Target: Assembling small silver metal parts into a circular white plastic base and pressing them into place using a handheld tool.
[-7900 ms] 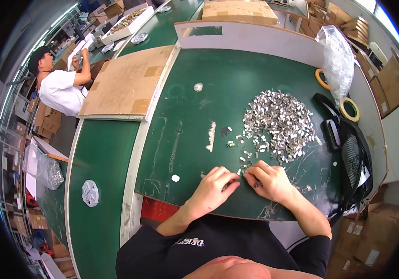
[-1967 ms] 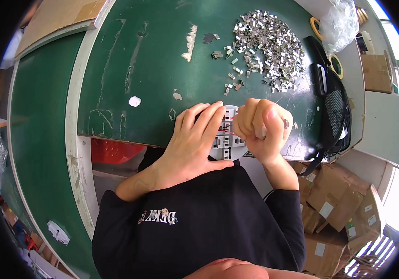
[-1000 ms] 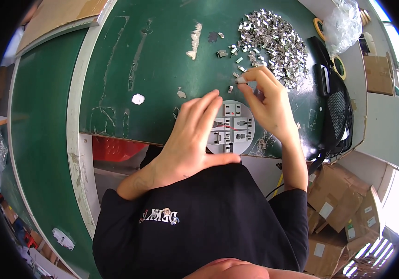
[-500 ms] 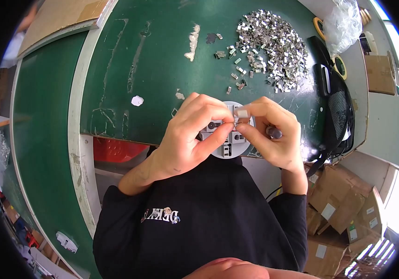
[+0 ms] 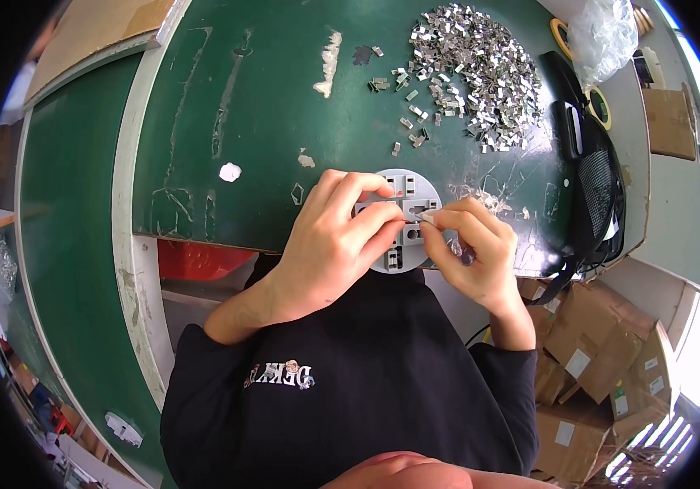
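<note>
A round grey plastic piece (image 5: 405, 183) with raised blocks and slots lies at the table's near edge, partly under my fingers. My left hand (image 5: 342, 224) reaches over its left side, thumb and forefinger pinched together at its middle; what they hold, if anything, is too small to name. From the right, my right hand (image 5: 476, 248) pinches a small silvery metal clip (image 5: 425, 218) just over the piece, with the fingertips of both hands nearly meeting. A dark rounded end (image 5: 468, 256) of some tool shows beneath my right palm.
A large heap of small metal clips (image 5: 480, 73) lies on the green table (image 5: 276, 122), with several loose ones nearer me. A black mesh bag (image 5: 598, 196), a clear plastic bag (image 5: 602, 41) and tape rolls (image 5: 600, 107) line the right. Cardboard boxes (image 5: 586, 359) stand below right.
My right hand has lowered and turned, bringing the metal clip down onto the middle of the round piece. My left fingers have shifted slightly, and more of the round piece's far part shows.
</note>
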Available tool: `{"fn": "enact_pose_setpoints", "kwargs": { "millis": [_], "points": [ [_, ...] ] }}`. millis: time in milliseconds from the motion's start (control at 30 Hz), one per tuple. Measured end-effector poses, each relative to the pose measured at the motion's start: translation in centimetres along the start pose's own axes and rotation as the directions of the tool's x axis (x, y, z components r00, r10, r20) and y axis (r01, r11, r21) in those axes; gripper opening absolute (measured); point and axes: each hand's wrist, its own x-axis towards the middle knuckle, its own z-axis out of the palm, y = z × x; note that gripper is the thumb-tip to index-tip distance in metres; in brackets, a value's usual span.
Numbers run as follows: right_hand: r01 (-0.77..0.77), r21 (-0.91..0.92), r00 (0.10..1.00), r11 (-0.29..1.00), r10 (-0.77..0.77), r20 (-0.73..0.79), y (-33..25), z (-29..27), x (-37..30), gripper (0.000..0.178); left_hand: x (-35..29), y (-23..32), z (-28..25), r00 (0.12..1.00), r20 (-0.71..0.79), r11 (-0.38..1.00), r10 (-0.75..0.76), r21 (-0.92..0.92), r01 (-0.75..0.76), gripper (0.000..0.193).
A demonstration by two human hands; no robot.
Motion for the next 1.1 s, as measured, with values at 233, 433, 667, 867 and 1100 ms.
{"fn": "enact_pose_setpoints", "kwargs": {
  "millis": [233,433,667,867,1100],
  "points": [
    [0.106,-0.058,0.994,0.993,-0.108,-0.029,0.1,0.5,-0.2,0.018,0.0,0.1,0.0,1.000,-0.001,1.000,-0.017,-0.006,0.017,0.021],
    [0.092,-0.059,0.995,0.994,-0.094,-0.033,-0.2,0.7,-0.2,0.016,0.0,0.1,-0.1,1.000,0.000,1.000,-0.021,-0.007,0.021,0.021],
    [0.096,-0.020,0.995,0.995,-0.096,0.017,-0.1,0.4,0.2,0.016,-0.3,-0.1,-0.3,1.000,0.024,0.999,-0.016,-0.034,0.017,0.023],
    [0.136,-0.018,0.990,0.991,-0.135,0.045,0.1,0.4,0.7,0.016,-0.4,0.0,-0.8,0.999,0.024,0.999,-0.023,-0.041,0.024,0.023],
    [0.153,-0.051,0.978,0.987,-0.143,0.154,0.0,-0.1,1.4,0.016,-0.7,-0.2,-0.9,0.999,-0.031,0.997,-0.034,-0.073,0.032,0.020]
  ]
}}
